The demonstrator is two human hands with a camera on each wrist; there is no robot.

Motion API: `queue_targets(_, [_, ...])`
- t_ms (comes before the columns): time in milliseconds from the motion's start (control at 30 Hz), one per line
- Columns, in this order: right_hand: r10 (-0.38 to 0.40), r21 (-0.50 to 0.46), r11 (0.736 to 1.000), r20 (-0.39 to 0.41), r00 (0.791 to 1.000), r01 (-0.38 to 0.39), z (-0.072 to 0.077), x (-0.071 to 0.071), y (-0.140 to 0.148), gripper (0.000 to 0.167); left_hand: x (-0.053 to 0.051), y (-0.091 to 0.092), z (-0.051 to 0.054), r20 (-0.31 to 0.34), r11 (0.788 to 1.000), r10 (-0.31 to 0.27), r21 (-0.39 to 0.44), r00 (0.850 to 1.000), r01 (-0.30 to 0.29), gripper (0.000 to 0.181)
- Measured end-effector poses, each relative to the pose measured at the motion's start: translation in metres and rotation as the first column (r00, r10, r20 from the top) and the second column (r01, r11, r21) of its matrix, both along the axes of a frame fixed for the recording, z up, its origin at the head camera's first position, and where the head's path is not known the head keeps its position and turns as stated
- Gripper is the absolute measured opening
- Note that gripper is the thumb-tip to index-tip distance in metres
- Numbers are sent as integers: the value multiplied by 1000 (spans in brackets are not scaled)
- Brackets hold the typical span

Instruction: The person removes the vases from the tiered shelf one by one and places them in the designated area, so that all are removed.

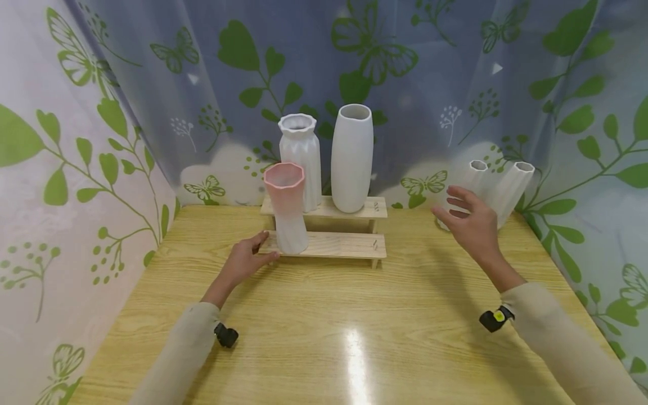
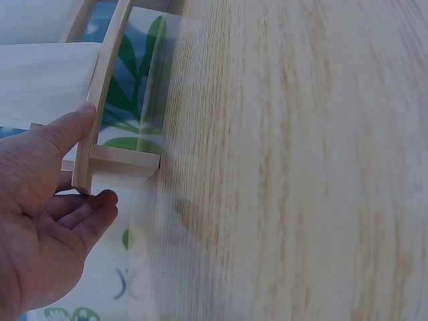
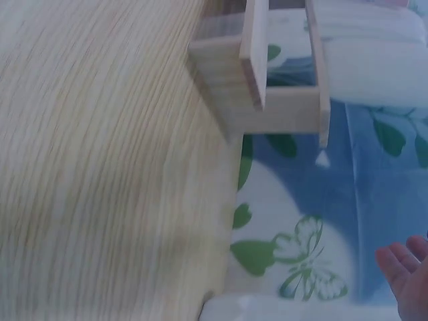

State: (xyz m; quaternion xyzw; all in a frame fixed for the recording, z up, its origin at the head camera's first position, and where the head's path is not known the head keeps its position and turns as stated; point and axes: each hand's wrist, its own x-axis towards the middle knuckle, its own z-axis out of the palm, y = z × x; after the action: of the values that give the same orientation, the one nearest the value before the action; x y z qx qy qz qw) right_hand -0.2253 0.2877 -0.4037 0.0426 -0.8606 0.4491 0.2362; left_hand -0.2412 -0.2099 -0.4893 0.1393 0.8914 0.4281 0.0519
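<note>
A two-step wooden stand (image 1: 341, 244) is at the back of the table. My left hand (image 1: 243, 260) grips the left end of its lower step, the thumb along the front edge and the fingers at the end and behind. On that step, close to this hand, stands a pink-and-white vase (image 1: 291, 209). The upper step bears a fluted white vase (image 1: 313, 163) and a smooth white vase (image 1: 351, 160). My right hand (image 1: 473, 225) is raised with relaxed, spread fingers, holding nothing. Behind it are two slim white vases, a right one (image 1: 512, 194) and a left one (image 1: 475, 175), partly hidden by the hand.
The wooden table (image 1: 324, 320) stretches out in front of the stand. A curtain (image 1: 420, 107) printed with leaves and butterflies hangs behind, and similar cloth borders both sides. Each wrist carries a small black camera.
</note>
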Motion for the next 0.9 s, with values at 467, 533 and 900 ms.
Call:
queue_targets(467, [138, -35, 990, -32, 990, -139, 8, 4, -44, 57, 2, 0, 2, 4, 1000, 14, -5, 1000, -14, 81])
queue_targets(533, [160, -48, 986, -41, 986, -162, 8, 4, -50, 56, 3, 0, 2, 7, 1000, 14, -1, 1000, -14, 81])
queue_targets(900, [297, -139, 944, -37, 954, -300, 2, -1, -85, 56, 1, 0, 0, 10, 1000, 3, 16, 1000, -3, 81])
